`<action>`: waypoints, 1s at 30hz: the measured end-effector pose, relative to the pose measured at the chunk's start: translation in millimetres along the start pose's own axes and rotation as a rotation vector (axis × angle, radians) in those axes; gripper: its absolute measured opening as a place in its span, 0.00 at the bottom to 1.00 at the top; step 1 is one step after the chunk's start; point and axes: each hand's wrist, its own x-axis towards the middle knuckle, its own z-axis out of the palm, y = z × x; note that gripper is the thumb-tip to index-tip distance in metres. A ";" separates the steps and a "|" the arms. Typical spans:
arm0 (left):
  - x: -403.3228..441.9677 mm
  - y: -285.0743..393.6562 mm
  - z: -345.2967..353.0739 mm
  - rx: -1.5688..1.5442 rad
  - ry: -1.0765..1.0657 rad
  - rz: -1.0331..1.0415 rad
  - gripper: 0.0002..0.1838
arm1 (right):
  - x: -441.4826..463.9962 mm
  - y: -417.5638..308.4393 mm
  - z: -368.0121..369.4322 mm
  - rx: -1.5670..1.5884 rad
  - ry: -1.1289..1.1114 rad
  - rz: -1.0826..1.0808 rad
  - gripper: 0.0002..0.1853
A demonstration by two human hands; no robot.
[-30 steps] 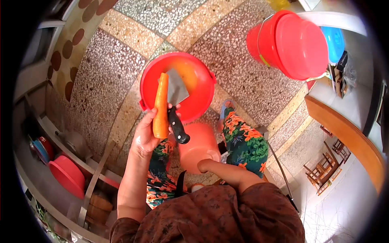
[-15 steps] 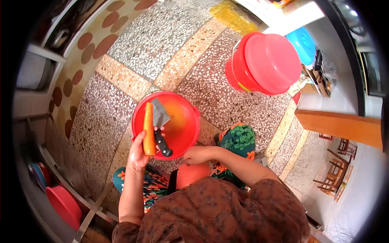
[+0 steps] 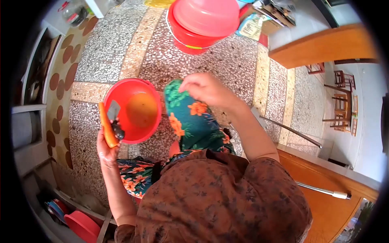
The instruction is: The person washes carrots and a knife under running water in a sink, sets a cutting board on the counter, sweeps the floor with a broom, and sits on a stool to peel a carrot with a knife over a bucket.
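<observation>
My left hand point(image 3: 106, 150) is closed around a peeled-looking orange carrot point(image 3: 107, 126) and a cleaver together. The cleaver's square metal blade point(image 3: 114, 109) points away from me, and its black handle point(image 3: 118, 131) lies beside the carrot. Both are at the left rim of a red basin point(image 3: 130, 138), which has orange-tinted water point(image 3: 142, 109) in its bottom. Over my knee in green floral trousers point(image 3: 190, 125), my right hand point(image 3: 204, 89) is raised with loosely bent fingers, and nothing shows in it.
A red bucket point(image 3: 190, 47) topped by a pink-red basin point(image 3: 206, 16) stands on the speckled floor ahead. To my right are a metal rod point(image 3: 291, 131) and an orange wooden panel point(image 3: 324, 46). Another red basin point(image 3: 83, 227) sits at lower left, and wooden chairs point(image 3: 342, 101) stand far right.
The view has turned, so basin and bucket appear further left and higher. My right hand has lifted from near the basin's rim to above my knee. My left hand keeps the carrot and cleaver.
</observation>
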 end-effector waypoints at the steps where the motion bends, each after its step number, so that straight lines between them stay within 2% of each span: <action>1: 0.6 3.0 -3.8 -0.007 -0.097 -0.029 0.20 | -14.9 -4.0 -19.4 -0.066 0.076 0.040 0.08; 2: -1.5 3.3 -3.3 -0.053 -0.039 -0.034 0.20 | -32.6 -4.0 -35.5 -0.125 0.151 0.086 0.09; 7: -9.1 13.1 -17.9 -0.062 -0.097 -0.065 0.21 | -112.7 30.9 -111.2 -0.032 0.405 0.477 0.09; 11: -15.6 16.9 -16.0 -0.082 -0.088 -0.064 0.21 | -149.6 70.6 -135.5 0.006 0.527 0.545 0.09; 14: -17.8 18.7 -8.4 -0.087 -0.087 -0.068 0.21 | -154.7 87.8 -131.3 -0.112 0.556 0.584 0.09; 15: -19.2 18.2 -5.0 -0.092 -0.092 -0.079 0.21 | -153.8 97.5 -128.6 -0.108 0.538 0.503 0.09; 20: -26.5 14.7 16.8 -0.032 -0.058 -0.075 0.20 | -148.3 118.0 -121.4 -0.142 0.454 0.487 0.10; 22: -28.6 15.6 21.9 -0.017 -0.052 -0.080 0.20 | -146.2 119.9 -121.2 -0.267 0.426 0.430 0.11; 28: -32.1 18.7 28.1 -0.002 0.013 -0.071 0.20 | -157.0 141.0 -128.9 -0.309 0.396 0.487 0.11; 30: -32.8 21.2 24.4 0.041 0.013 -0.061 0.20 | -166.6 164.3 -124.7 -0.358 0.385 0.448 0.10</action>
